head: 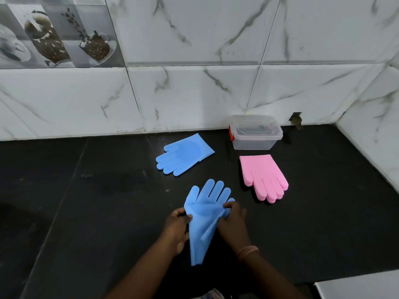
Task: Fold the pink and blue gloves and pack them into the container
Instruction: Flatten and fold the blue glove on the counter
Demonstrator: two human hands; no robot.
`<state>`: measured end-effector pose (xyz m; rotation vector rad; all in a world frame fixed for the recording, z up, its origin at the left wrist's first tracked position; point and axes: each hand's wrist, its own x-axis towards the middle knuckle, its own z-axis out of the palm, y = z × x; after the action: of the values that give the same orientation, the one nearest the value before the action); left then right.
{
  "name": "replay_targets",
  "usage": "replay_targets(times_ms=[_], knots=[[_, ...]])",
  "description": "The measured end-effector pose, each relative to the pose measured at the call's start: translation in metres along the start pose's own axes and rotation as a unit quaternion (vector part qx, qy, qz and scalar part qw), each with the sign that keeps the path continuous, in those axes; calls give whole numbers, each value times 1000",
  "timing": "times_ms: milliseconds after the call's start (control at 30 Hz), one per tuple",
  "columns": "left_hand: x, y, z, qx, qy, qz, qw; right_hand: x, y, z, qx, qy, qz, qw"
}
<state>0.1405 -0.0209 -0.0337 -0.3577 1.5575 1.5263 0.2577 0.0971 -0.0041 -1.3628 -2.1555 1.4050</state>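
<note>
Both hands work low over the black counter [86,201]: left hand [176,228] and right hand [233,221] each pinch a side of 1 blue glove [205,210], its fingers pointing toward the wall and its cuff hanging crumpled between the wrists. Behind it, a second blue glove [183,155] lies flat. To the right, the pink gloves [263,176] sit stacked, so the lower one barely shows. Just beyond them stands the clear container [255,132], open, a red clip on its side; faint writing inside is unreadable.
</note>
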Motion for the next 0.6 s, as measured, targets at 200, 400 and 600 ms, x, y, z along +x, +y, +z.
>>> replay_targets(times_ms=[200, 400, 600], knots=[[-12, 5, 11, -25, -105, 1, 994, 23, -18, -1, 182, 64, 170, 966], [-13, 13, 20, 17, -80, 44, 996, 44, -17, -12, 248, -108, 202, 941], [-10, 17, 23, 0, -103, 72, 992, 51, -14, -15, 182, -45, -11, 982]])
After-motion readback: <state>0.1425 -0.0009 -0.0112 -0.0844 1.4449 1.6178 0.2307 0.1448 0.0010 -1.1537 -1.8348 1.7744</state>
